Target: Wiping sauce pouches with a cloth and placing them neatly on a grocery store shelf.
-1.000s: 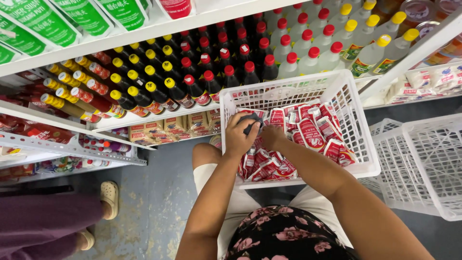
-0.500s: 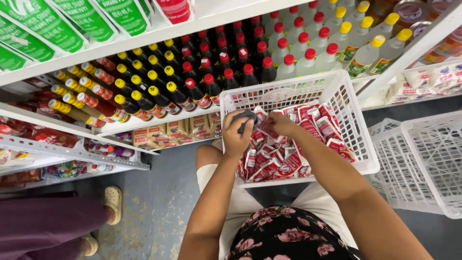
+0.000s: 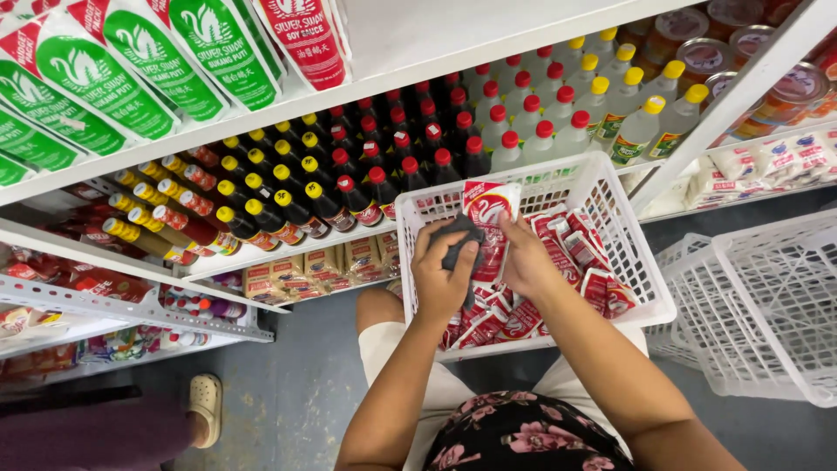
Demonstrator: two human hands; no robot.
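A white plastic lattice basket (image 3: 641, 262) is resting on the person's lap, filled with red and white sauce sachets (image 3: 575, 262). Over its middle, the left hand (image 3: 443, 277) is pressing a dark grey cloth (image 3: 460, 244) against an upright red and white sauce pouch (image 3: 488, 218), which the right hand (image 3: 527, 262) is gripping from the other side. Beyond the basket's far rim, red-capped dark bottles (image 3: 410, 144) are lining the white shelf (image 3: 418, 65).

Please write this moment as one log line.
left hand: dark cloth on red sachet | right hand: holds sachet | above white basket
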